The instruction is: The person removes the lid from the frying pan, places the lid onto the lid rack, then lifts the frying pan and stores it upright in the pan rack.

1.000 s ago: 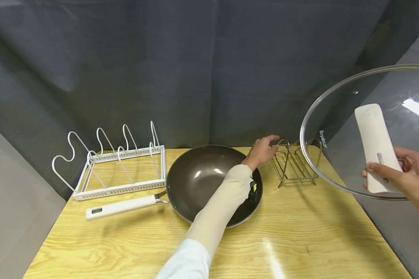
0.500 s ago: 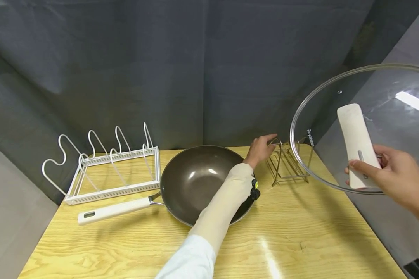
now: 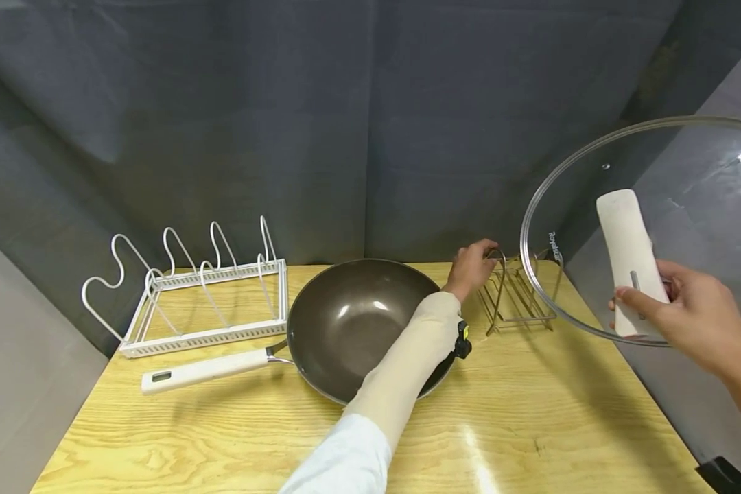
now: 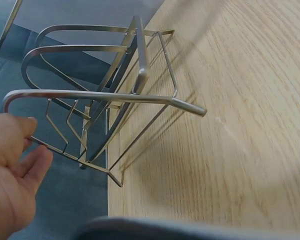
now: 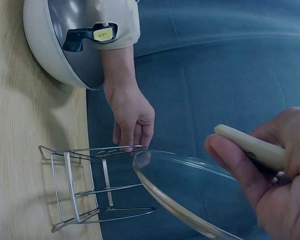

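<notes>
the glass lid (image 3: 691,213) is hanging midair, probably weighty, stiff and breakable — the wire rack (image 4: 105,96), likely light, is standing near it — as the right hand (image 3: 704,315) is gripping the lid's handle (image 3: 625,237), seemingly its safest hold, and the left hand (image 3: 469,270) is pinching a rack loop (image 4: 45,93).
</notes>
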The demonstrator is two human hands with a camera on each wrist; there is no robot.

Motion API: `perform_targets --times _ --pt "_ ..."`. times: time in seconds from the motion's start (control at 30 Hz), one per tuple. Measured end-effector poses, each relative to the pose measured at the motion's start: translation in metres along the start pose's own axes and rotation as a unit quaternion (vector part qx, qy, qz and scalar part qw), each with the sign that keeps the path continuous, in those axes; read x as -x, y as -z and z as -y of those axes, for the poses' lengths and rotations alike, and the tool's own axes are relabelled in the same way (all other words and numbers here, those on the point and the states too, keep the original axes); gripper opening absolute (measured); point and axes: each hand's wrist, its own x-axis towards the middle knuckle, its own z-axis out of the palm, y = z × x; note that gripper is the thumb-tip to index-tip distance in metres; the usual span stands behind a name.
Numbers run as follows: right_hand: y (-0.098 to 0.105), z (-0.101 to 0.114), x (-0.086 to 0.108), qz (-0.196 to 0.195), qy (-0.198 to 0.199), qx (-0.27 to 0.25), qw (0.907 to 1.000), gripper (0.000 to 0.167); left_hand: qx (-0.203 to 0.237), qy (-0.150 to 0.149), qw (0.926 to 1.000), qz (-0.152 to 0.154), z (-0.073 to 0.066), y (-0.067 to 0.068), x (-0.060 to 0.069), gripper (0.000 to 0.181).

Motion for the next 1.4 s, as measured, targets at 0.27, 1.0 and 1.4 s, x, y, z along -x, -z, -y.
perform_targets --times 0.27,1.0,1.4 --pt "-0.004 0.001 -0.006 -0.017 0.012 0.026 0.9994 0.051 -0.007 0.023 0.9989 -0.04 0.0 -0.009 -0.006 0.028" --pt "-0.018 0.008 -0.015 -0.008 0.023 0.037 0.999 0.055 0.009 0.016 0.9972 -0.072 0.002 -0.007 -0.006 0.02" --pt "-0.03 0.01 -0.024 -0.01 0.049 0.044 0.9978 0.049 -0.017 0.009 0.9968 -0.077 0.001 -0.006 -0.008 0.018"
